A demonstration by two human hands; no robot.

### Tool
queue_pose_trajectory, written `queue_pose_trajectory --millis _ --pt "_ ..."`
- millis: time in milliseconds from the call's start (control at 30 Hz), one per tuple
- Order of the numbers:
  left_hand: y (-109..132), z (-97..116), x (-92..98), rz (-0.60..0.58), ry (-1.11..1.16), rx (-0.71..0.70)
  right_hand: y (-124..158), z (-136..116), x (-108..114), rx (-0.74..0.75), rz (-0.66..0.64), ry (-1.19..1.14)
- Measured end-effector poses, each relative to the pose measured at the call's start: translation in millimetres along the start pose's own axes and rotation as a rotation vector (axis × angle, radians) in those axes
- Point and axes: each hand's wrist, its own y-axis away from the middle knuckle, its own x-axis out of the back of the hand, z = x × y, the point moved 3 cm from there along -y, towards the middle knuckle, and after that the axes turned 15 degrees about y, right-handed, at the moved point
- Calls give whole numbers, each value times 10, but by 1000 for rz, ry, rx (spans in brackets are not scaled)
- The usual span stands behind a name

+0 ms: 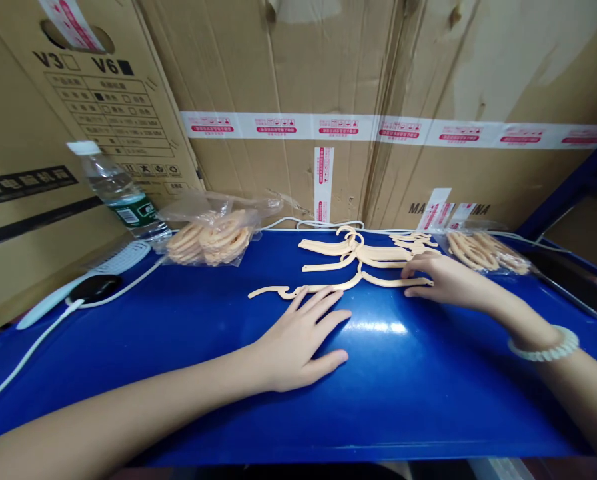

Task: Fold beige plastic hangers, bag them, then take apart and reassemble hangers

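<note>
A beige plastic folding hanger point(338, 287) lies on the blue tabletop, its arms spread left and right. My left hand point(303, 340) rests palm down with fingers spread, fingertips at the hanger's left arm. A thin curved beige piece point(263, 290) sits by that arm's left end; whether the two are joined is unclear. My right hand point(443, 280) has thumb and fingers on either side of the hanger's right end, seemingly pinching it. Just behind, a stack of similar beige hangers point(378, 253) lies with hooks pointing away. More small beige pieces point(413, 240) are partly behind my right hand.
Clear bags of beige parts stand at left point(218, 237) and right point(488, 252). A water bottle point(123, 197), a pale hairbrush point(88, 277) and a black round device point(96, 288) with a white cable are at left. A phone point(578, 287) lies far right. Cardboard boxes point(288, 73) wall the back.
</note>
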Motion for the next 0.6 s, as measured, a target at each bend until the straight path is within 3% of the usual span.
queue_pose_trajectory --millis 200,467,600 --pt "5 -3 -3 -20 8 46 25 186 16 -102 -131 -36" --pt "15 -12 -12 -15 23 62 22 261 -61 -168 -130 47" --pt "16 -11 -8 -7 27 53 49 314 56 -175 -141 0"
